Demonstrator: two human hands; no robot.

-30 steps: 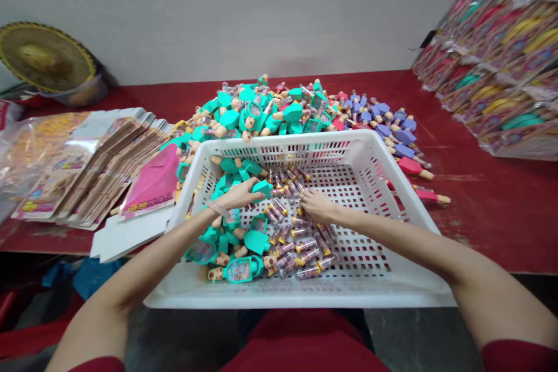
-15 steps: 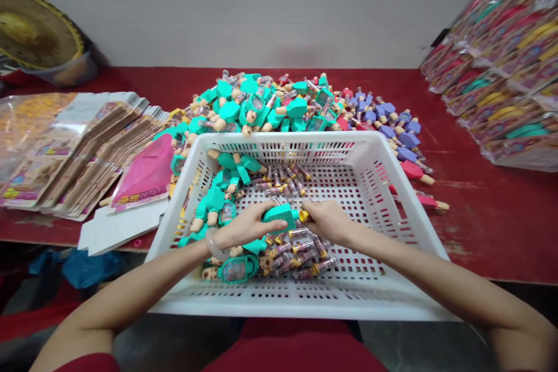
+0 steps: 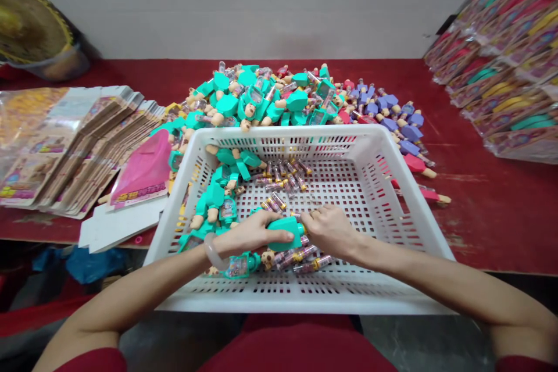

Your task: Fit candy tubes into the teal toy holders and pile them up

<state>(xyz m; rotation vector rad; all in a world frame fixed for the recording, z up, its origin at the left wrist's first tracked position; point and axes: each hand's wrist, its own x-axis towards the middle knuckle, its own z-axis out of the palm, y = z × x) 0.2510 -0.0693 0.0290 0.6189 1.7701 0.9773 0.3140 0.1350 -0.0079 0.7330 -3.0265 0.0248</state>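
Note:
My left hand (image 3: 255, 233) is wrapped round a teal plastic toy case (image 3: 282, 234), its narrow neck pointing right. Against that neck, my right hand (image 3: 330, 233) is closed on a small yellow cap (image 3: 304, 229); whatever else is inside those fingers is hidden. Both hands are over a white slotted basket (image 3: 300, 306). Under and beside them lie several clear tubes with yellow ends (image 3: 311, 264), holding small dark-pink contents. More teal cases with beige dog-head ends (image 3: 214, 195) are heaped along the basket's left side.
Behind the basket rises a pile of teal toys (image 3: 261, 102), with purple ones (image 3: 407, 131) and red ones (image 3: 416, 165) at right. Printed cards (image 3: 74, 157) and a pink packet (image 3: 143, 165) lie left. Bagged packs (image 3: 501, 75) are stacked right on the red table (image 3: 471, 209).
Both hands have moved slightly down towards me with the teal case. The right hand has come closer against its neck, so less of the yellow cap shows.

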